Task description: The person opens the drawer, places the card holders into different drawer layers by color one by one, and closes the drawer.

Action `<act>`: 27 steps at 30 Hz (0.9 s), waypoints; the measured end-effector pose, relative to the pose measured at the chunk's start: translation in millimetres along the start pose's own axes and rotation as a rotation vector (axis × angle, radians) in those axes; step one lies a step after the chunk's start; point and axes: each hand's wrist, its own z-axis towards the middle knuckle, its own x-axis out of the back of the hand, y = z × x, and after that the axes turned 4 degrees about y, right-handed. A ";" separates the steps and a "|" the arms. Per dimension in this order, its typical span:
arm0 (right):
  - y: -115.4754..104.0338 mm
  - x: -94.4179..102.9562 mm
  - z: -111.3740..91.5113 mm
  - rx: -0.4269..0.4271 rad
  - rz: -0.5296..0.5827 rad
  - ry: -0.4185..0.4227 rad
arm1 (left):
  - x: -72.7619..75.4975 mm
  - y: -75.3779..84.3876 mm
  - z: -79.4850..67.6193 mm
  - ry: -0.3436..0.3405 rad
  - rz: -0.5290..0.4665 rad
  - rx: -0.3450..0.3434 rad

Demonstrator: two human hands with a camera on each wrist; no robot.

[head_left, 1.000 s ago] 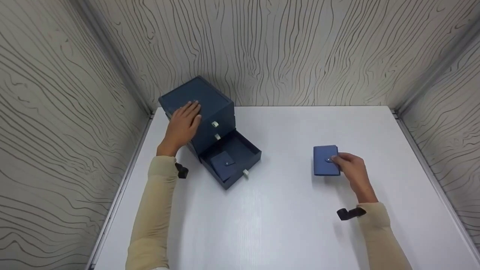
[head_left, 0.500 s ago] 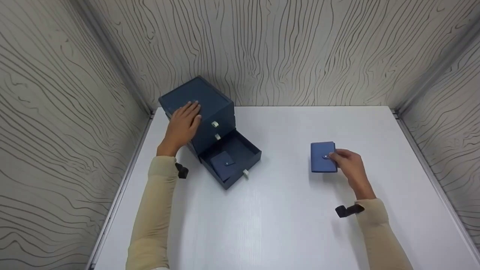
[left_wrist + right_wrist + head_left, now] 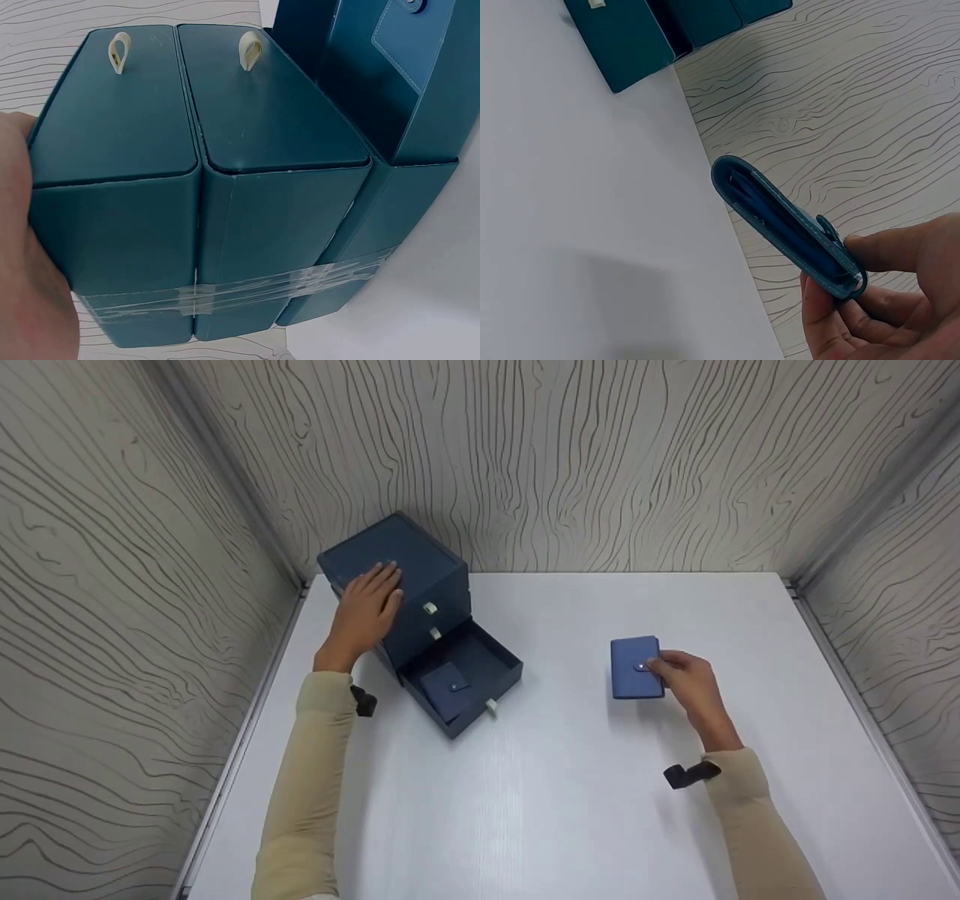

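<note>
My left hand (image 3: 365, 611) lies with its fingers stretched out on top of a dark blue drawer box (image 3: 397, 551) at the left. The bottom drawer (image 3: 487, 656) is pulled out, and a blue wallet (image 3: 446, 690) with a snap strap lies inside it. The two upper drawers are closed, each with a pale loop tab (image 3: 251, 51). On the right side, my right hand (image 3: 690, 682) pinches a second blue wallet (image 3: 634, 671) at its strap edge, thumb on top and fingers beneath. In the right wrist view this wallet (image 3: 780, 225) shows edge-on above the table.
The white table (image 3: 487, 810) is bordered by wood-grain patterned panels (image 3: 570, 457) at the back and both sides. Clear tape (image 3: 225, 296) runs around the drawer box's side. A black wrist camera mount (image 3: 690, 774) sits at the right sleeve.
My right hand has moved slightly left and toward the back of the table with the wallet in its grip. The left hand and the drawer box have stayed put.
</note>
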 end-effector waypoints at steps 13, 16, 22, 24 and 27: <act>-11.6 -5.0 2.8 0.054 -0.006 0.009 | 1.0 0.4 -0.6 -0.001 -0.022 0.000; -15.0 -6.3 3.4 0.048 0.002 0.005 | 0.7 0.4 -0.4 -0.001 -0.013 -0.002; -21.0 -9.2 3.9 0.059 0.020 -0.009 | 0.9 0.3 -0.3 -0.003 -0.010 0.002; -22.9 -10.6 4.2 0.059 0.028 -0.013 | 0.9 -0.1 -0.3 -0.005 -0.008 0.001; -25.1 -12.3 4.4 0.058 0.037 -0.016 | 0.9 -0.3 -0.4 -0.008 -0.009 -0.002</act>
